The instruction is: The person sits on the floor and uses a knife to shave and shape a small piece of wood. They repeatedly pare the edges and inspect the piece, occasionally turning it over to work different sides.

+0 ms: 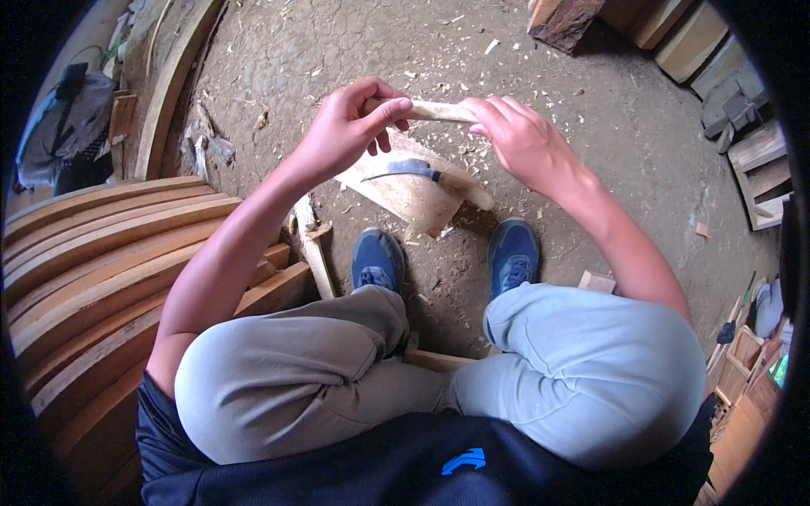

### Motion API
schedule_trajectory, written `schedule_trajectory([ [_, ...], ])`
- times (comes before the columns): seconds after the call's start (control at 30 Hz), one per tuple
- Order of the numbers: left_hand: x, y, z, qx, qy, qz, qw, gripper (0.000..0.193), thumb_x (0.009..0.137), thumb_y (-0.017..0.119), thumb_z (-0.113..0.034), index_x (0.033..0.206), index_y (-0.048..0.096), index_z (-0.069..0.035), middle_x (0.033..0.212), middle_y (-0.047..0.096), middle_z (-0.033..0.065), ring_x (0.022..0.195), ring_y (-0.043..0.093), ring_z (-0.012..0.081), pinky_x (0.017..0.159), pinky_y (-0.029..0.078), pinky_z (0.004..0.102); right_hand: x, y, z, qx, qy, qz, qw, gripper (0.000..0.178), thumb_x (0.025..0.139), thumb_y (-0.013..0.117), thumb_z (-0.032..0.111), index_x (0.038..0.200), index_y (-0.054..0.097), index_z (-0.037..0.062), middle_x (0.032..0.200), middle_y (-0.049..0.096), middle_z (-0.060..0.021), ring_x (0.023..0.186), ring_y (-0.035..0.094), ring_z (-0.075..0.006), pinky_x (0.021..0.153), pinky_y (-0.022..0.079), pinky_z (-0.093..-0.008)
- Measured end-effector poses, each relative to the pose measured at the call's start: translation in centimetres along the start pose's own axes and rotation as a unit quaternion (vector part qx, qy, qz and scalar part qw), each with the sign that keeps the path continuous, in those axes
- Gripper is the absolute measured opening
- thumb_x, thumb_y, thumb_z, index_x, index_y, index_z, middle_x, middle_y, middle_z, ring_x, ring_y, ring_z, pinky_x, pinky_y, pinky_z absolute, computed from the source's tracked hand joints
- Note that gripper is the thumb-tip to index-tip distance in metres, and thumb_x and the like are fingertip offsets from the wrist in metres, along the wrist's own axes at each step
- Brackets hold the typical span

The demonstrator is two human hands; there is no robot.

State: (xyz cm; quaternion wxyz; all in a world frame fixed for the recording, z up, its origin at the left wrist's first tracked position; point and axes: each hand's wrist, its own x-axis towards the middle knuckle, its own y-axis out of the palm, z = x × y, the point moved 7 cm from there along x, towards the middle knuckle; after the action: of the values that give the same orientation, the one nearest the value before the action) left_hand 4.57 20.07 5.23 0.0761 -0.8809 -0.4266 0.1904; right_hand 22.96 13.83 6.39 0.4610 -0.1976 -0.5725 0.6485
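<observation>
Both my hands hold a pale, slim wooden stick roughly level in front of me. My left hand is closed round its left end, with the thumb along the top. At the other end, my right hand grips the stick between thumb and fingers. Below them a knife with a curved dark blade and a wooden handle lies on a pale wooden block. The knife is touched by neither hand. The parts of the stick inside my hands are hidden.
Stacked wooden planks fill the left side. My blue shoes stand either side of the block. Wood shavings are scattered over the cracked earth floor. Timber blocks and a wooden frame stand at the right.
</observation>
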Motion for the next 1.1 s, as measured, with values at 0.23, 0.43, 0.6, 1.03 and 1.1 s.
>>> schedule_trajectory([
  [0.23, -0.3, 1.1, 1.0, -0.025, 0.004, 0.043, 0.999, 0.027, 0.097, 0.061, -0.026, 0.106, 0.058, -0.001, 0.086, 0.066, 0.0036, 0.065, 0.060, 0.0071, 0.053, 0.047, 0.0214, 0.1, 0.5, 0.1, 0.057, 0.117, 0.142, 0.981, 0.020, 0.092, 0.056, 0.020, 0.095, 0.049, 0.0020, 0.077, 0.064, -0.0215, 0.074, 0.066, -0.0364, 0.068, 0.053, -0.0464],
  [0.43, -0.6, 2.9, -1.3, -0.065, 0.063, 0.065, 0.994, 0.029, 0.090, 0.070, -0.014, 0.110, 0.055, 0.000, 0.088, 0.065, 0.0065, 0.069, 0.063, 0.0098, 0.055, 0.051, 0.0234, -0.5, 0.4, 0.3, 0.141, 0.122, 0.101, 0.977, 0.025, 0.091, 0.057, 0.027, 0.099, 0.050, 0.0039, 0.070, 0.063, -0.0219, 0.067, 0.065, -0.0409, 0.063, 0.052, -0.0502],
  [0.6, -0.5, 1.8, -0.9, -0.061, 0.029, 0.053, 0.996, 0.035, 0.090, 0.069, -0.014, 0.119, 0.055, -0.001, 0.091, 0.066, 0.0060, 0.069, 0.064, 0.0102, 0.052, 0.049, 0.0219, -0.7, -0.3, -0.6, 0.144, 0.234, 0.175, 0.945, 0.026, 0.090, 0.058, 0.028, 0.095, 0.058, 0.0027, 0.071, 0.064, -0.0235, 0.071, 0.066, -0.0417, 0.064, 0.052, -0.0502],
  [1.03, -0.4, 0.7, 0.2, -0.073, 0.043, -0.039, 0.996, 0.050, 0.097, 0.059, -0.024, 0.141, 0.041, -0.012, 0.107, 0.063, 0.0111, 0.083, 0.061, 0.0113, 0.064, 0.050, 0.0265, -2.1, 0.7, -1.7, 0.075, 0.285, 0.258, 0.920, 0.032, 0.088, 0.052, 0.028, 0.091, 0.068, 0.0006, 0.085, 0.067, -0.0257, 0.081, 0.068, -0.0403, 0.072, 0.054, -0.0496],
  [1.1, -0.7, 2.1, -0.6, -0.010, 0.110, 0.000, 0.994, 0.061, 0.095, 0.061, -0.022, 0.148, 0.032, -0.016, 0.121, 0.059, 0.0139, 0.097, 0.061, 0.0157, 0.076, 0.052, 0.0303, -2.1, 0.9, -1.0, 0.093, 0.285, 0.283, 0.911, 0.032, 0.087, 0.052, 0.028, 0.091, 0.068, 0.0009, 0.086, 0.067, -0.0252, 0.082, 0.068, -0.0398, 0.073, 0.054, -0.0495],
])
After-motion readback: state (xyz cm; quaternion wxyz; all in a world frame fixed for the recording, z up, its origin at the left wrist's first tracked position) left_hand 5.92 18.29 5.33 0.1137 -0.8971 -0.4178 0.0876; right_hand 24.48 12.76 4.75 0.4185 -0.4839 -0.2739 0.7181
